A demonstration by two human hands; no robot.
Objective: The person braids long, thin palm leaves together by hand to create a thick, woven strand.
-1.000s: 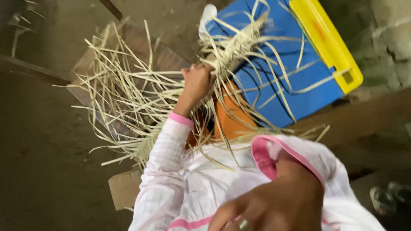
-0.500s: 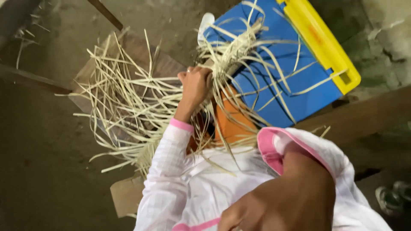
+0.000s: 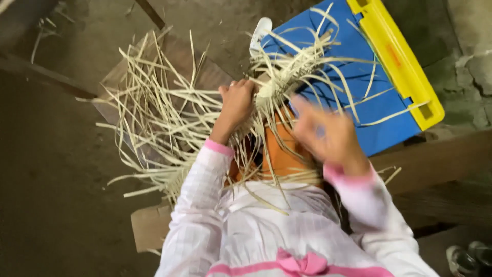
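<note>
Head cam, looking down. Left hand (image 3: 237, 102) closed in fist grip on woven bundle of pale straw strips (image 3: 279, 82), centre frame. Loose strip ends fan out from 8 to 3 o'clock over dirt floor (image 3: 51, 205). Right hand (image 3: 325, 133) blurred at 4 o'clock of bundle, just beside it; fingers appear spread, can't tell if touching. Blue-yellow plastic box (image 3: 379, 102) at 2 o'clock under strips. Tip, judged: keep left grip firm at weave, feed one strip at a time w/ right, keep tension even.
</note>
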